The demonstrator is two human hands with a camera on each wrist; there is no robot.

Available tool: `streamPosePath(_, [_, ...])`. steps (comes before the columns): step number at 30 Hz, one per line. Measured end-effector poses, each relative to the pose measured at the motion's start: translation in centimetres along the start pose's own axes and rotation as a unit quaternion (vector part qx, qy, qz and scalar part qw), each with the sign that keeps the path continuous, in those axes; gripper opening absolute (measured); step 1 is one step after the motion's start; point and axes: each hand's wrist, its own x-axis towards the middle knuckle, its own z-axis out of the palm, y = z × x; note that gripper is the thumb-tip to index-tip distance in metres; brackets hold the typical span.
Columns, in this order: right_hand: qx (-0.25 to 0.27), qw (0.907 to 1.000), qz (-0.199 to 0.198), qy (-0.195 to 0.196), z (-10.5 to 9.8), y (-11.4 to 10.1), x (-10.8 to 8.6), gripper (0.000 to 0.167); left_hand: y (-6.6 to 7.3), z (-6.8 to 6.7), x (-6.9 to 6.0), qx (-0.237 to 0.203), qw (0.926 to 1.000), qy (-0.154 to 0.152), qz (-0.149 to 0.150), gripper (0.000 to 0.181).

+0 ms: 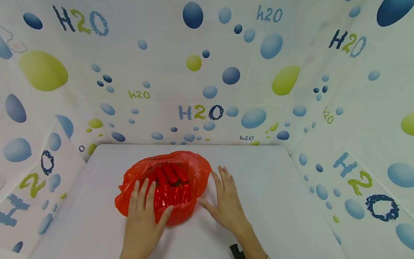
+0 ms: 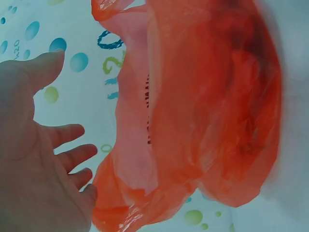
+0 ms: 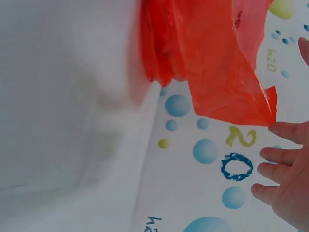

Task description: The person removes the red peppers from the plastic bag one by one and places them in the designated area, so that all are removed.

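Note:
A red plastic bag [image 1: 200, 169] lies open on the white table, with several long red peppers [image 1: 170, 174] inside, some showing green stems. The left hand [image 1: 142, 219], fingers spread, is over the bag's near left edge; in the left wrist view that hand [image 2: 43, 140] is beside the bag [image 2: 193, 96]. At the bag's right side the right hand [image 1: 228, 205] has its fingers extended. The right wrist view has the right hand [image 3: 289, 169] with one fingertip at the bag's corner [image 3: 231, 92]; whether it touches, I cannot tell.
The white table [image 1: 258, 187] extends around the bag. A small black object [image 1: 237, 251] is at the near edge, beside the right forearm. Behind and at both sides hangs a white sheet [image 1: 161, 72] with blue and green dots and "H2O" lettering.

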Motion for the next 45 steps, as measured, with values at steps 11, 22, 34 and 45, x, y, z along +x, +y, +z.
streamPosePath(11, [0.036,0.9990,-0.024,0.010,-0.9,-1.8,1.1,0.092,-0.7,-1.5,0.4,-0.003,0.9976,0.068,0.008,0.096])
streamPosePath(22, [0.046,0.9983,-0.035,-0.004,-0.4,-3.4,1.5,0.093,-1.8,-2.7,0.3,-0.010,0.9956,0.088,-0.032,0.096])
streamPosePath(34, [0.076,0.9955,-0.053,-0.020,1.7,-4.6,2.2,0.089,-2.9,-2.5,0.2,-0.042,0.9916,0.075,-0.097,0.092])
streamPosePath(45, [0.103,0.9928,-0.025,-0.055,4.2,-5.7,2.7,0.082,-4.0,-2.4,-0.3,-0.056,0.9802,0.052,-0.183,0.077])
